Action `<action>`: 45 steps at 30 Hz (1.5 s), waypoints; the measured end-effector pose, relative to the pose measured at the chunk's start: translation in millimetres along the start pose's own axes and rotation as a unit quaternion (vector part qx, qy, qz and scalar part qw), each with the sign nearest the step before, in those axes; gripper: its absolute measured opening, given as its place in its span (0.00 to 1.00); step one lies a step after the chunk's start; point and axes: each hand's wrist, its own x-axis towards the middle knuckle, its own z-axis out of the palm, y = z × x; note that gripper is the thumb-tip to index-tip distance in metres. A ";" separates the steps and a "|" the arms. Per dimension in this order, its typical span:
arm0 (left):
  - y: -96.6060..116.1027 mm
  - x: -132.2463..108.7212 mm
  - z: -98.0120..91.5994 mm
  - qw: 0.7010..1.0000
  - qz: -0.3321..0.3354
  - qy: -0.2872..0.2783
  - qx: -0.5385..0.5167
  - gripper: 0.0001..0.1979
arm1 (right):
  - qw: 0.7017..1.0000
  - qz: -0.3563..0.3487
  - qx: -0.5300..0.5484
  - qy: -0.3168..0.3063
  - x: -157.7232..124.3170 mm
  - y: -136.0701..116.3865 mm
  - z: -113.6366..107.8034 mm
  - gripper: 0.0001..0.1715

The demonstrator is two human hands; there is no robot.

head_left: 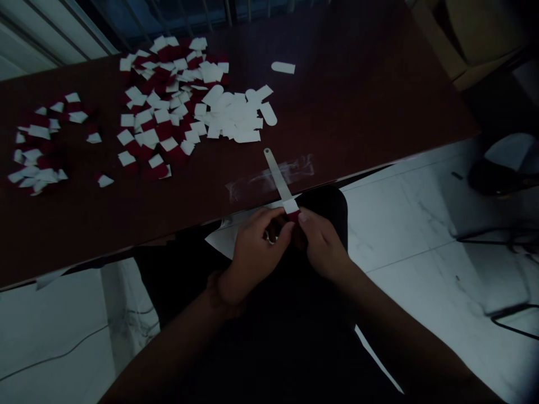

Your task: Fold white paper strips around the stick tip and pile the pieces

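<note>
The left hand (256, 252) and right hand (324, 244) pinched a small red-and-white piece (291, 211) just past the near edge of the dark tabletop (357, 95), a narrow pale strip (278, 177) running from it across clear tape (301, 167). Loose red-and-white pieces (155, 112) lay heaped upper left; marble floor (404, 224) showed at right.

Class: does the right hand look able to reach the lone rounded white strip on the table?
Probably yes: the right hand pinches a red-and-white piece, but nothing stands between it and the rounded strip.
</note>
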 end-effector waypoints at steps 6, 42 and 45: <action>-5.8 -6.7 -0.9 0.975 0.119 0.007 0.188 0.14 | 0.955 -0.114 -0.268 -0.047 7.6 0.4 -27.7 0.11; -0.6 17.0 8.3 0.912 -0.262 -0.037 -0.315 0.17 | 0.991 0.057 0.113 -0.031 25.7 -2.3 -19.0 0.18; 0.8 17.5 10.5 0.894 -0.282 -0.032 -0.347 0.16 | 0.992 0.053 0.118 0.001 29.2 -3.8 -16.6 0.15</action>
